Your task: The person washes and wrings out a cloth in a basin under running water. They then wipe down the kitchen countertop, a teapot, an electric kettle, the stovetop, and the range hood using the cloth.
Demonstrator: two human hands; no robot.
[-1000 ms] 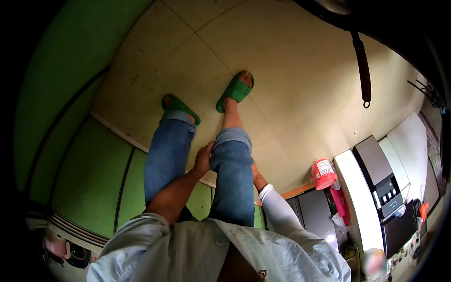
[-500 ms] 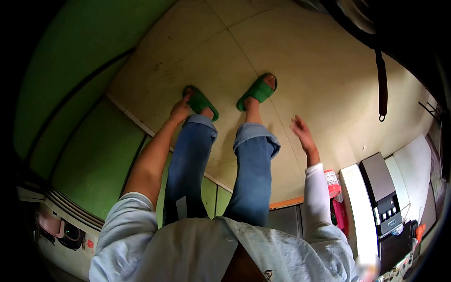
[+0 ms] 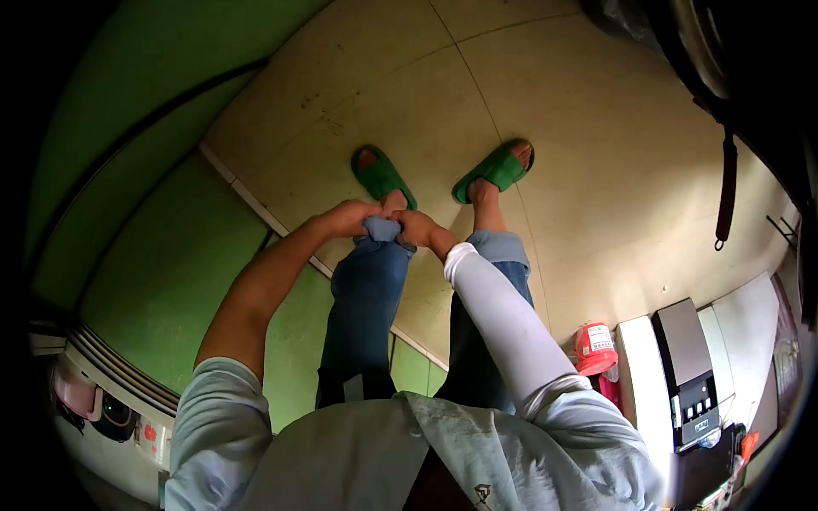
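- Pale blue denim bunches between your hands: the left cuff point(image 3: 383, 229), turned up at the bottom of your left trouser leg point(image 3: 368, 289), just above the ankle.
- Your left hand point(image 3: 349, 219) closes on the cuff's outer side, and your right hand point(image 3: 416, 228) closes on its inner side, fingers bent in; how tightly they grip, I cannot tell.
- Beside them, your right cuff point(image 3: 501, 247) sits folded in a broad band above the other ankle.
- Green slides point(image 3: 498, 175) cover both your feet, flat on the floor and set apart.
- Beneath you, the floor point(image 3: 409, 102) is beige, crossed by thin dark seams, with dark smudges ahead of your left foot and brighter light to your right.
- On your left run green panels point(image 3: 170, 281), edged along the floor by a pale strip point(image 3: 230, 183).
- Over to your right, a red tub point(image 3: 594, 347) with a white label stands near a white slab point(image 3: 642, 366); farther forward, a dark handle point(image 3: 727, 192) ends in a ring.
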